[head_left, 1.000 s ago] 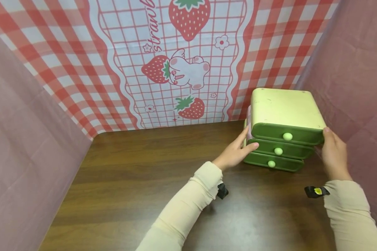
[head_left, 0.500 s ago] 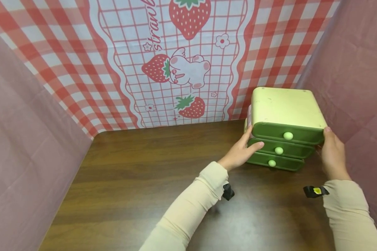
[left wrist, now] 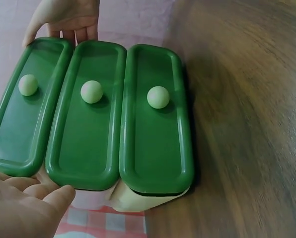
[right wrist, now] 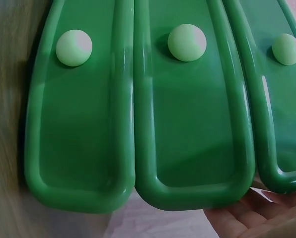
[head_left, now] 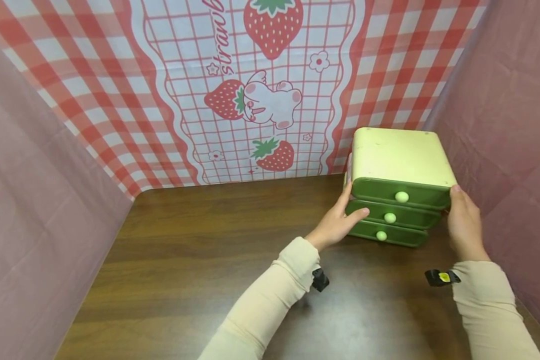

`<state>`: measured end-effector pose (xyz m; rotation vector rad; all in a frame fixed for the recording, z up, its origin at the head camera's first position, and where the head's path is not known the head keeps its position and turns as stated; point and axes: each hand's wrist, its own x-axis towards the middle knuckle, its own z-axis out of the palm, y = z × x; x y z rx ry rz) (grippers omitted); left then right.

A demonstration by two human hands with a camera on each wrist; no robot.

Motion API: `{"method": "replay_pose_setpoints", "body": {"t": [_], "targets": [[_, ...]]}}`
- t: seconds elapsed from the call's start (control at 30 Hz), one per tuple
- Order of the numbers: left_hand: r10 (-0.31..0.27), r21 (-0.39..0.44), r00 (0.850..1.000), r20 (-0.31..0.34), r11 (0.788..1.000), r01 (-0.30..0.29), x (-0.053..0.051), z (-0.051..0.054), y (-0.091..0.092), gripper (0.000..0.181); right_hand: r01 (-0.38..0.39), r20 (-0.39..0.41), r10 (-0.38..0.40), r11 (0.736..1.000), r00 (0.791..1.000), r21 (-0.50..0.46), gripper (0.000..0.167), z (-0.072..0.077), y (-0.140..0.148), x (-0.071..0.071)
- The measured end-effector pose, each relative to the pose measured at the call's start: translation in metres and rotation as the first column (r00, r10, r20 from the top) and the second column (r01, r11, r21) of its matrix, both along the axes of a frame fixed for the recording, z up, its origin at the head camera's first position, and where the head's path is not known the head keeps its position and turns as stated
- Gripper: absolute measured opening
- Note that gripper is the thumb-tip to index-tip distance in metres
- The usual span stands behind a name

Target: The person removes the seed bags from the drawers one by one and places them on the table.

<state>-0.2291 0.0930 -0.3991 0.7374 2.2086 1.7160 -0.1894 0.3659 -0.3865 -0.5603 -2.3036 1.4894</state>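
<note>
A small chest of drawers (head_left: 398, 155) stands at the table's right back corner, with a pale yellow-green top and three stacked dark green drawers. Each drawer has a round pale green knob (head_left: 402, 197). My left hand (head_left: 335, 225) holds the chest's left side, its thumb in front of the middle drawer. On the opposite side my right hand (head_left: 465, 222) grips near the top drawer's edge, thumb at the upper corner. In the right wrist view, fingers (right wrist: 237, 215) reach behind the drawer fronts. All drawers look closed.
The brown wooden table (head_left: 184, 260) extends left and forward of the chest. A red checked strawberry cloth (head_left: 270, 100) hangs behind. Pink cloth walls (head_left: 508, 150) flank both sides, the right one close to my right hand.
Between half a second ago and now, the chest has shifted slightly left, and both hands have moved left along with it. Before that, my left hand moved slightly right.
</note>
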Motion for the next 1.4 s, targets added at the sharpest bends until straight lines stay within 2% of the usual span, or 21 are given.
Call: {"method": "replay_pose_setpoints", "body": {"t": [0.2,0.4,0.5,0.77,1.1,1.4], "targets": [[0.04,-0.021,0.999,-0.026,0.999,-0.04,0.003,-0.005,-0.016,0.078,-0.03,-0.038,0.029,1.0,0.999,-0.008,0.065,-0.002,-0.016,-0.004],[0.144,-0.056,0.987,-0.076,0.987,-0.148,0.007,-0.01,-0.033,0.078,-0.112,-0.064,0.111,0.994,0.992,-0.011,0.066,-0.005,-0.035,-0.009],[0.183,-0.039,0.979,-0.086,0.982,-0.186,0.008,-0.012,-0.042,0.076,-0.158,-0.089,0.157,0.987,0.984,-0.003,0.066,-0.007,-0.044,-0.011],[0.22,0.065,0.974,-0.048,0.974,-0.217,0.013,-0.021,-0.073,0.072,-0.234,-0.121,0.232,0.972,0.965,0.001,0.064,-0.012,-0.074,-0.017],[0.278,0.057,0.956,-0.087,0.96,-0.274,0.019,-0.024,-0.117,0.069,-0.344,-0.157,0.343,0.939,0.926,0.016,0.066,-0.014,-0.108,-0.027],[0.355,0.049,0.931,-0.084,0.935,-0.352,0.029,-0.023,-0.142,0.069,-0.436,-0.175,0.436,0.899,0.883,0.038,0.065,-0.017,-0.134,-0.034]]}}
